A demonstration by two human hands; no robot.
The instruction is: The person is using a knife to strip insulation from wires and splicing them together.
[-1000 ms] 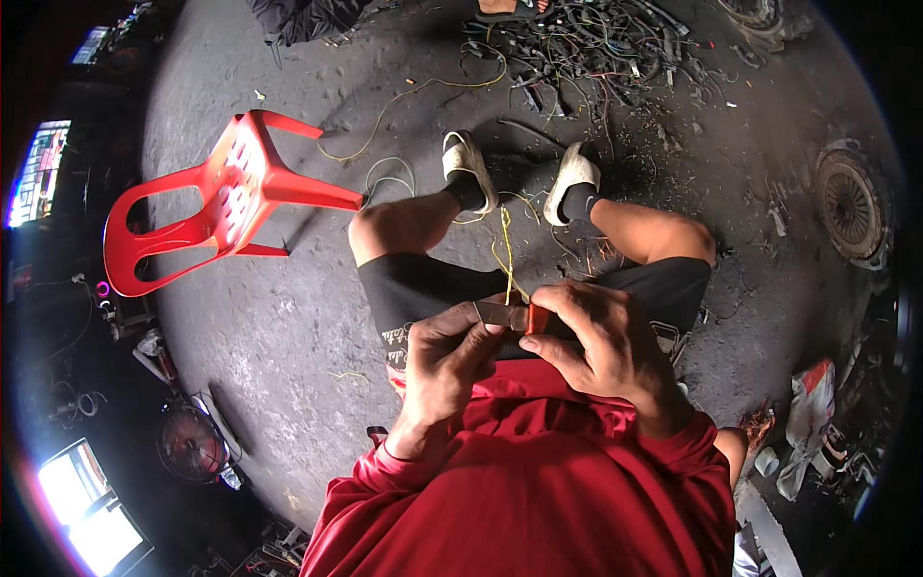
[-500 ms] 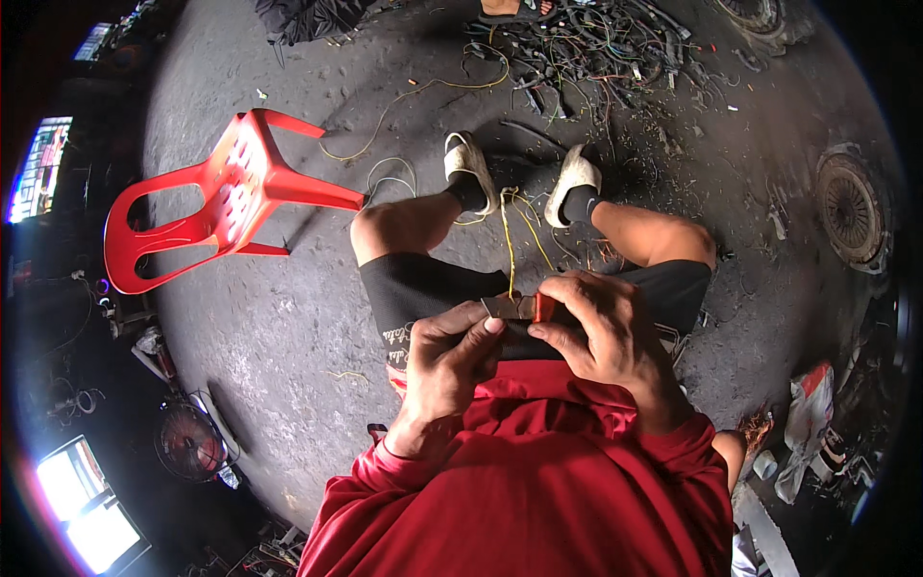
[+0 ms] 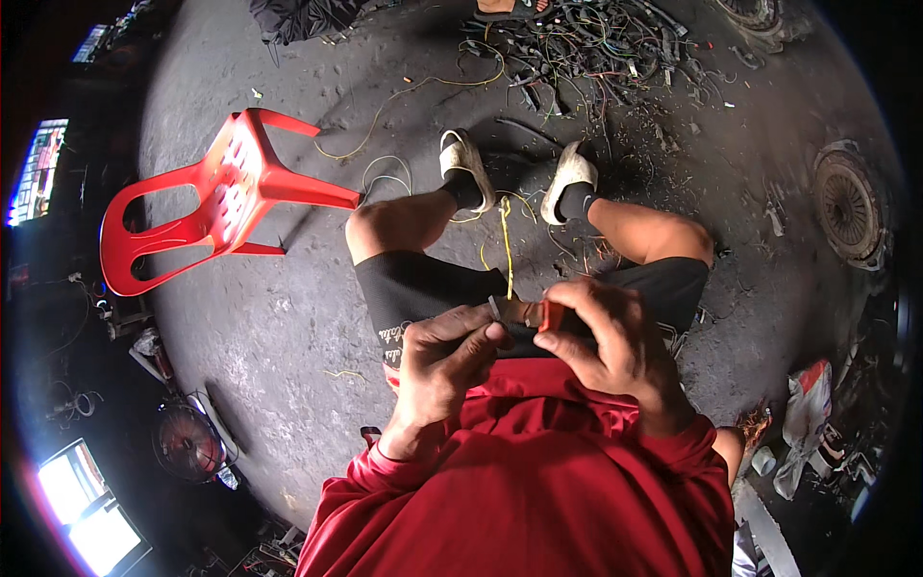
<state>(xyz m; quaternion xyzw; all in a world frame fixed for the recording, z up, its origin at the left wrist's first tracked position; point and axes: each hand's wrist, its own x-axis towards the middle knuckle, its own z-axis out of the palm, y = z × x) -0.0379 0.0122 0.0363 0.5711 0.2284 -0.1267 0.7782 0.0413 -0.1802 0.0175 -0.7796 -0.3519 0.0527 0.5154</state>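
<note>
My right hand (image 3: 606, 337) is closed round the red handle (image 3: 551, 315) of a small knife. The knife's short grey blade (image 3: 495, 308) points left and appears nearly edge-on, against the fingertips of my left hand (image 3: 447, 356). My left hand is closed, with thumb and forefinger pinched together. A yellow wire (image 3: 507, 240) runs up from the floor between my feet to the fingers and the blade; its upper end is hidden there. Both hands are close together above my lap.
A red plastic chair (image 3: 226, 197) stands at the left. Beyond my feet lies a heap of cut wires (image 3: 596, 58), with another person's foot (image 3: 500, 8) beside it. A round clutch-like metal disc (image 3: 848, 204) is at the right. A fan (image 3: 189, 440) stands at lower left.
The knife blade has turned from showing its flat face to nearly edge-on. My right hand has tilted and moved slightly right. The yellow wire's strands on the floor have shifted.
</note>
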